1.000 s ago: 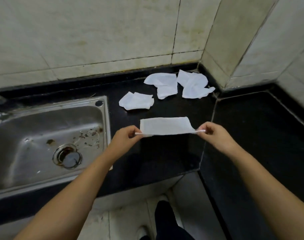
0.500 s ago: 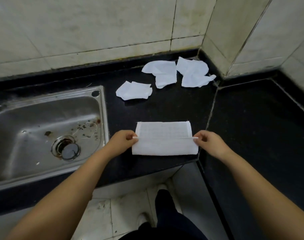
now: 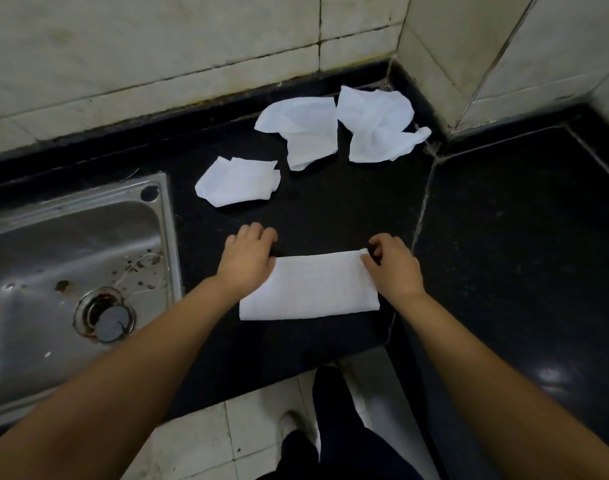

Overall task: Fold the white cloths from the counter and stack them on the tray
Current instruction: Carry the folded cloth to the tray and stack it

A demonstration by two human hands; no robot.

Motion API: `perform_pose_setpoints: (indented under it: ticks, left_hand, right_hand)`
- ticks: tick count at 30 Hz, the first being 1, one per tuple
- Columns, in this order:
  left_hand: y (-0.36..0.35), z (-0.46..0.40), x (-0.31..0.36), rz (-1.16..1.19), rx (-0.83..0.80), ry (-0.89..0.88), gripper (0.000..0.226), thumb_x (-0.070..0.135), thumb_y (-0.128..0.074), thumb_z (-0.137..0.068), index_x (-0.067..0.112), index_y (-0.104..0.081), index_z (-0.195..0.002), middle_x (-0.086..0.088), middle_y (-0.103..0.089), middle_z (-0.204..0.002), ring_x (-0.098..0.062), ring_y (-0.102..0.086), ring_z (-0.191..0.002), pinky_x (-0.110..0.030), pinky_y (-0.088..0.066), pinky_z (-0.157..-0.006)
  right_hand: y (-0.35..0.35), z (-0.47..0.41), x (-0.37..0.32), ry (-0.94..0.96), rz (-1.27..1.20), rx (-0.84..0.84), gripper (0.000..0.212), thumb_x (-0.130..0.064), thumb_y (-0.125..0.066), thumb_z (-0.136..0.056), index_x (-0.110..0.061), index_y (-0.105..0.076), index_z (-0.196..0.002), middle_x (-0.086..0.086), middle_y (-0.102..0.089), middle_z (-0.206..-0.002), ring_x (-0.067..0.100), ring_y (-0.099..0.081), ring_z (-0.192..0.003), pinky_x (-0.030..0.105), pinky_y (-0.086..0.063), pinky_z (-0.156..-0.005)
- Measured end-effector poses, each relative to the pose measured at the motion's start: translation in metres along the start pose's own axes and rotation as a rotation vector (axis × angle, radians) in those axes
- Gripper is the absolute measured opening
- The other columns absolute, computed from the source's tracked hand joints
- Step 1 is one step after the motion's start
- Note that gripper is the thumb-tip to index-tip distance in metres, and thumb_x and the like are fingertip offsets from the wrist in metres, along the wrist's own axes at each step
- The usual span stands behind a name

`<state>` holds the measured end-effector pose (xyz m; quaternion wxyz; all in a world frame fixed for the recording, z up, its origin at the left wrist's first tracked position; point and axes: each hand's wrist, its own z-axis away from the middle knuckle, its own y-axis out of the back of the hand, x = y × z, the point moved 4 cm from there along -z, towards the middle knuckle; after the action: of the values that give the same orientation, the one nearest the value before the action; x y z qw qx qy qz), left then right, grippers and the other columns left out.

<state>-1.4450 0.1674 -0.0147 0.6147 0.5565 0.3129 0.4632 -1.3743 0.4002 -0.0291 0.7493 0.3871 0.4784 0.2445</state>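
A folded white cloth (image 3: 310, 289) lies flat on the black bench (image 3: 330, 216). The left hand (image 3: 247, 258) grips its far-left corner with curled fingers; the right hand (image 3: 389, 265) pinches its far-right corner. Three crumpled cloths (image 3: 299, 133) lie farther back.

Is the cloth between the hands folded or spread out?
Folded: the cloth lies flat on the counter as a neat narrow rectangle, doubled at its far edge.

no readable text, labels, brands, numbers or signs anywhere
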Motion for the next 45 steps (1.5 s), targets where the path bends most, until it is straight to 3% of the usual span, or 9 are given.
perform_pose_setpoints:
  ticks: [6, 11, 18, 21, 24, 31, 33, 40, 45]
  left_hand:
    - [-0.015, -0.032, 0.126, -0.107, -0.173, -0.651, 0.055, 0.007, -0.045, -0.094, 0.023, -0.031, -0.145, -0.004, -0.031, -0.15, -0.021, -0.027, -0.139, -0.036, -0.027, -0.11]
    - [-0.023, -0.042, 0.147, -0.351, -0.197, -0.732, 0.048, 0.008, -0.049, -0.092, 0.015, -0.041, -0.138, -0.01, -0.024, -0.153, -0.026, -0.019, -0.143, -0.04, -0.02, -0.115]
    - [0.025, -0.023, 0.104, 0.234, -0.283, -0.378, 0.013, 0.011, -0.05, -0.09, 0.015, -0.05, -0.102, -0.004, -0.058, -0.095, -0.025, -0.057, -0.088, -0.032, -0.043, -0.073]
    - [0.066, -0.021, 0.079, 0.433, -0.092, -0.242, 0.035, 0.015, -0.054, -0.091, 0.017, -0.048, -0.125, 0.001, -0.057, -0.096, -0.016, -0.055, -0.087, -0.028, -0.042, -0.072]
    - [0.108, -0.023, 0.06, 0.533, 0.127, -0.157, 0.014, 0.015, -0.055, -0.09, 0.013, -0.058, -0.104, 0.002, -0.057, -0.092, -0.014, -0.05, -0.083, -0.024, -0.037, -0.062]
    - [0.161, 0.003, 0.04, 0.839, 0.347, -0.168, 0.013, 0.012, -0.06, -0.086, 0.023, -0.057, -0.08, 0.0, -0.063, -0.083, -0.028, -0.064, -0.085, -0.04, -0.053, -0.081]
    - [0.146, 0.018, 0.04, 0.783, 0.345, -0.226, 0.003, 0.01, -0.061, -0.087, 0.012, -0.061, -0.088, -0.003, -0.065, -0.088, -0.022, -0.064, -0.085, -0.028, -0.05, -0.079]
    - [0.006, 0.085, 0.037, 0.572, -0.133, -0.27, 0.01, 0.011, -0.063, -0.084, 0.011, -0.066, -0.095, -0.002, -0.071, -0.096, -0.015, -0.066, -0.09, -0.036, -0.051, -0.084]
    - [-0.035, 0.104, 0.033, 0.656, -0.353, -0.221, 0.006, 0.019, -0.064, -0.087, 0.019, -0.066, -0.092, 0.004, -0.071, -0.094, -0.007, -0.066, -0.089, -0.021, -0.05, -0.08]
  right_hand:
    - [-0.009, 0.055, 0.016, -0.06, 0.237, -0.101, 0.039, -0.047, -0.045, -0.094, -0.017, -0.052, -0.117, 0.003, -0.054, -0.117, 0.021, -0.051, -0.11, 0.037, -0.039, -0.091]
    - [-0.014, 0.063, 0.016, -0.098, 0.28, -0.12, 0.03, -0.038, -0.047, -0.095, -0.015, -0.053, -0.113, 0.006, -0.052, -0.12, 0.024, -0.047, -0.114, 0.037, -0.037, -0.092]
    - [0.017, 0.042, 0.004, -0.223, -0.383, -0.171, 0.011, -0.015, -0.06, -0.087, -0.016, -0.056, -0.097, 0.001, -0.06, -0.09, 0.015, -0.057, -0.084, 0.024, -0.042, -0.071]
    - [0.048, 0.025, -0.028, -0.109, -0.562, -0.109, 0.017, -0.009, -0.061, -0.085, -0.012, -0.064, -0.102, 0.001, -0.063, -0.084, 0.012, -0.058, -0.075, 0.021, -0.044, -0.063]
    - [0.086, 0.013, -0.072, 0.054, -0.573, -0.019, 0.008, -0.011, -0.059, -0.086, -0.013, -0.064, -0.091, -0.003, -0.06, -0.077, 0.005, -0.052, -0.066, 0.019, -0.042, -0.06]
    - [0.137, 0.041, -0.122, 0.345, -0.535, 0.154, 0.01, -0.016, -0.053, -0.09, -0.023, -0.05, -0.083, -0.004, -0.051, -0.072, 0.006, -0.044, -0.061, 0.015, -0.038, -0.055]
    - [0.127, 0.055, -0.112, 0.367, -0.489, 0.131, 0.007, -0.015, -0.053, -0.091, -0.019, -0.051, -0.085, -0.004, -0.05, -0.07, 0.005, -0.042, -0.06, 0.009, -0.035, -0.05]
    - [0.012, 0.113, -0.012, 0.297, -0.147, -0.265, 0.015, -0.014, -0.058, -0.089, -0.028, -0.052, -0.088, 0.006, -0.065, -0.084, 0.013, -0.055, -0.069, 0.021, -0.039, -0.061]
    - [-0.021, 0.134, 0.016, 0.241, -0.142, -0.411, 0.019, -0.017, -0.06, -0.088, -0.033, -0.052, -0.082, 0.005, -0.065, -0.086, 0.019, -0.06, -0.074, 0.023, -0.044, -0.067]
